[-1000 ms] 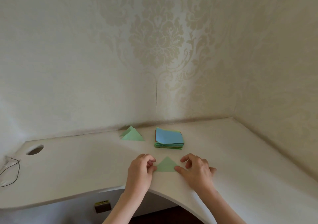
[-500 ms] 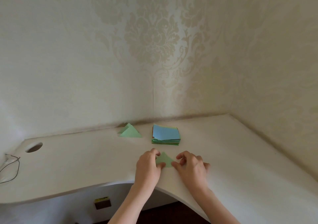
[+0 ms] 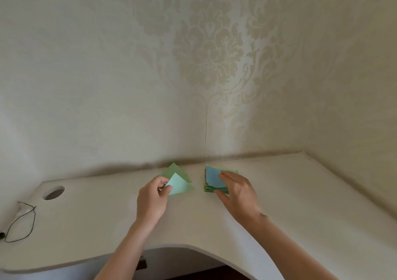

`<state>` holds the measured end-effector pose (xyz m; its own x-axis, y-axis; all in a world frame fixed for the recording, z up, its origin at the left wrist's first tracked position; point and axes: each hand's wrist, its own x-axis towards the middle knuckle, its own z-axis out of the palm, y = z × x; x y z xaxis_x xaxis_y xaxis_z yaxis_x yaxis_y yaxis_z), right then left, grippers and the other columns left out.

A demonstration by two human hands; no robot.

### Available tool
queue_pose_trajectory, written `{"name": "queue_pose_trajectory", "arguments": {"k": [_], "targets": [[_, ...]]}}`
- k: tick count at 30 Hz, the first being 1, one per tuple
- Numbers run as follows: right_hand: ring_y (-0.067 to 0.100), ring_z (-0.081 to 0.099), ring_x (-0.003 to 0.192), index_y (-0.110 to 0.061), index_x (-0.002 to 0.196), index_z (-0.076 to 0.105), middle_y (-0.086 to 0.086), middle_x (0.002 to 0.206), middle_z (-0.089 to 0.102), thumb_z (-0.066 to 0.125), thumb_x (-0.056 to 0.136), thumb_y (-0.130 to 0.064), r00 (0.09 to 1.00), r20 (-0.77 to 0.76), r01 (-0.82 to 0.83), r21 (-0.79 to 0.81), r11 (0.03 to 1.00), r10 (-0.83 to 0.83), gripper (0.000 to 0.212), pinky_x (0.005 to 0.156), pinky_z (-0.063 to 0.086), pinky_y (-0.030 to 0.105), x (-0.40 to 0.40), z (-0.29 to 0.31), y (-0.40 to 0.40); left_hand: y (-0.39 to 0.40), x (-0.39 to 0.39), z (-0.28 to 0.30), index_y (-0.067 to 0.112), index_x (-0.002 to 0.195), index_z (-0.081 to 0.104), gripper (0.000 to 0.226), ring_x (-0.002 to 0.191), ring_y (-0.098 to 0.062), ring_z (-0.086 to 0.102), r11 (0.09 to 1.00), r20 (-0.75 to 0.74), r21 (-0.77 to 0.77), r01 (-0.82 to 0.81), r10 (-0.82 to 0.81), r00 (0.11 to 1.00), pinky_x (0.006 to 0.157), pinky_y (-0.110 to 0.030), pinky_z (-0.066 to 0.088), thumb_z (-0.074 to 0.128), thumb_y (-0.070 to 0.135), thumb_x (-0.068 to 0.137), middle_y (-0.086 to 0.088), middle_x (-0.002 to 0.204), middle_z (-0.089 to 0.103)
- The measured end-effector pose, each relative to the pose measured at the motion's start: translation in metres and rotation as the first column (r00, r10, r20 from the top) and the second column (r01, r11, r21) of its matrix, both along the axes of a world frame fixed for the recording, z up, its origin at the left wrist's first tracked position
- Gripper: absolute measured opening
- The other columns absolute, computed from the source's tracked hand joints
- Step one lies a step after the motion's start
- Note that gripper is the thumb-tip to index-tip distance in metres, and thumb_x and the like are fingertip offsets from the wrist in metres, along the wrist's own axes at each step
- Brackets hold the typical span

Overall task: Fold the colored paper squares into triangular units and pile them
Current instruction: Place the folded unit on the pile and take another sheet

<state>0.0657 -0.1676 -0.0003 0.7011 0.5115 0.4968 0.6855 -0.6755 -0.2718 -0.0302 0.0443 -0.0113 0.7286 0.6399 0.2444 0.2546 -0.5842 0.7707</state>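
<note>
While the left hand (image 3: 153,200) pinches a pale green folded triangle (image 3: 180,185) by its near left corner, thumb and fingers closed on the paper, the right hand (image 3: 237,190) lies spread across the stack of coloured paper squares (image 3: 212,179). Its fingers are loosely extended over the blue top sheet and its thumb sits against the stack's near edge; whether it has actually gripped a sheet cannot be determined. The held triangle overlaps the front of the pile of folded green triangles (image 3: 175,170), which sits just behind it near the wall; contact between them cannot be confirmed. The pile and the stack stand side by side, apart, on the white desk (image 3: 300,204). At the desk's left end are a round cable hole (image 3: 53,193) and a thin dark wire loop (image 3: 20,222). Patterned wallpaper (image 3: 210,54) covers the corner walls behind.
</note>
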Motion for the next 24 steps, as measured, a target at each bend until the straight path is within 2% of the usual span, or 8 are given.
{"name": "queue_pose_trajectory", "arguments": {"k": [2, 4, 10, 13, 16, 21, 24], "targets": [[0.025, 0.070, 0.089, -0.012, 0.099, 0.074, 0.003, 0.100, 0.073, 0.093, 0.053, -0.020, 0.997, 0.080, 0.010, -0.018, 1.000, -0.008, 0.050, 0.079, 0.055, 0.037, 0.003, -0.002, 0.005, 0.007, 0.011, 0.002, 0.021, 0.093, 0.067, 0.009, 0.080, -0.012, 0.059, 1.000, -0.001, -0.004, 0.004, -0.004, 1.000, 0.066, -0.024, 0.037, 0.065, 0.015, 0.087, 0.007, 0.087, 0.066], [0.021, 0.071, 0.080, -0.017, 0.093, 0.075, -0.003, 0.091, 0.074, 0.093, 0.052, -0.021, 0.994, 0.109, 0.010, -0.015, 1.000, -0.009, 0.045, 0.072, 0.056, 0.036, 0.006, -0.006, 0.008, 0.010, 0.022, 0.002, 0.020, 0.094, 0.068, 0.009, 0.080, -0.015, 0.058, 1.000, -0.005, 0.001, 0.007, -0.007, 1.000, 0.067, -0.025, 0.037, 0.064, 0.014, 0.088, 0.007, 0.086, 0.064], [0.016, 0.068, 0.072, -0.023, 0.076, 0.076, -0.010, 0.081, 0.071, 0.086, 0.064, -0.017, 0.985, 0.171, 0.014, 0.010, 1.000, -0.016, 0.017, 0.073, 0.053, 0.035, 0.011, -0.017, 0.010, 0.012, 0.040, -0.010, 0.016, 0.093, 0.069, 0.009, 0.087, -0.023, 0.063, 0.996, -0.057, 0.089, -0.026, 0.031, 0.998, 0.072, -0.032, 0.046, 0.067, 0.014, 0.084, 0.000, 0.092, 0.070], [0.015, 0.067, 0.068, -0.021, 0.066, 0.073, -0.010, 0.075, 0.071, 0.085, 0.060, -0.011, 0.983, 0.183, 0.017, 0.045, 0.999, -0.025, 0.017, 0.074, 0.052, 0.034, 0.011, -0.018, 0.010, 0.012, 0.043, -0.015, 0.014, 0.096, 0.069, 0.014, 0.095, -0.028, 0.056, 0.987, -0.048, 0.150, -0.054, 0.062, 0.997, 0.080, -0.039, 0.047, 0.070, 0.014, 0.081, -0.007, 0.096, 0.063], [0.016, 0.065, 0.064, -0.020, 0.060, 0.069, -0.010, 0.067, 0.068, 0.085, 0.055, -0.008, 0.986, 0.162, 0.023, 0.080, 0.997, -0.036, 0.021, 0.071, 0.051, 0.032, 0.010, -0.018, 0.013, 0.012, 0.043, -0.014, 0.016, 0.098, 0.068, 0.018, 0.099, -0.029, 0.052, 0.985, -0.040, 0.155, -0.072, 0.079, 0.996, 0.082, -0.039, 0.046, 0.072, 0.015, 0.081, -0.008, 0.098, 0.058], [0.012, 0.065, 0.066, -0.025, 0.063, 0.072, -0.014, 0.072, 0.070, 0.090, 0.059, -0.021, 0.985, 0.169, -0.033, 0.121, 0.992, 0.012, 0.018, 0.074, 0.049, 0.033, 0.009, -0.019, 0.007, 0.002, 0.034, -0.008, 0.017, 0.096, 0.067, 0.014, 0.097, -0.026, 0.051, 0.977, 0.091, 0.205, -0.059, 0.041, 0.995, 0.080, -0.039, 0.047, 0.072, 0.018, 0.083, -0.005, 0.094, 0.058], [0.015, 0.066, 0.076, -0.026, 0.074, 0.075, -0.012, 0.085, 0.073, 0.086, 0.068, -0.023, 0.957, 0.290, -0.062, 0.178, 0.982, 0.008, 0.012, 0.078, 0.049, 0.037, 0.007, -0.015, -0.003, -0.018, 0.028, 0.000, 0.016, 0.094, 0.066, 0.016, 0.094, -0.018, 0.049, 0.957, 0.222, 0.283, 0.056, -0.122, 0.967, 0.081, -0.028, 0.042, 0.074, 0.017, 0.080, 0.001, 0.094, 0.058]]}}
